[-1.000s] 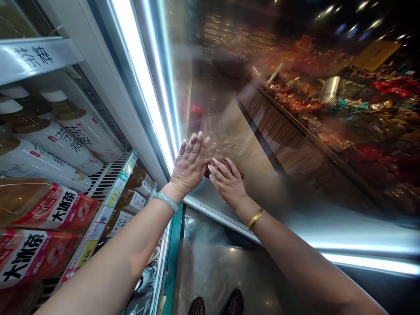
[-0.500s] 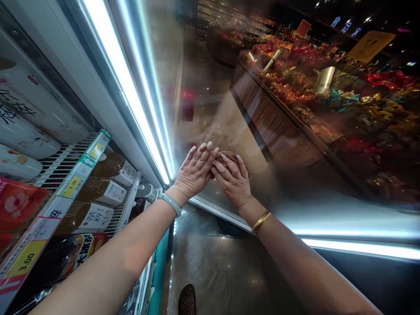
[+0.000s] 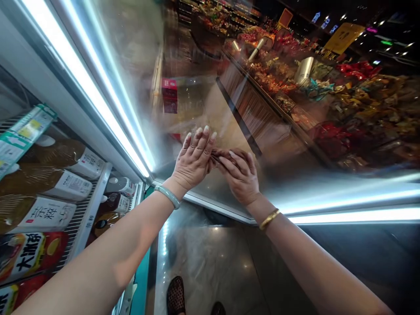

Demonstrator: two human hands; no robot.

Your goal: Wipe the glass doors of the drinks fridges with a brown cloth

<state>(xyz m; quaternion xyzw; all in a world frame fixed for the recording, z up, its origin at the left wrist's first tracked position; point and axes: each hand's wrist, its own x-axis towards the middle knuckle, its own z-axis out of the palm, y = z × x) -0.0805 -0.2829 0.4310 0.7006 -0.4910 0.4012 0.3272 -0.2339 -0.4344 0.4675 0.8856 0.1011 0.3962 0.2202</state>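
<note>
My left hand (image 3: 193,162) lies flat against the open glass door (image 3: 295,188) of a drinks fridge, fingers straight and pointing up. A pale green bangle circles its wrist. Right beside it, my right hand (image 3: 242,180) presses a brown cloth (image 3: 226,154) onto the same pane; the cloth shows only past the fingertips. The two hands touch at the fingers. A gold bracelet sits on the right wrist.
Bottles of brown drink (image 3: 59,183) and red-labelled packs (image 3: 29,256) lie on the fridge's wire shelves (image 3: 88,205) at left. Bright light strips (image 3: 85,83) edge the door. Through the glass a shop counter of wrapped goods (image 3: 328,100) shows. My shoes (image 3: 175,295) stand on glossy floor.
The view has swung, so the shelves slid up and left. Both hands stayed pressed together on the glass, the right one shifting a little with the cloth.
</note>
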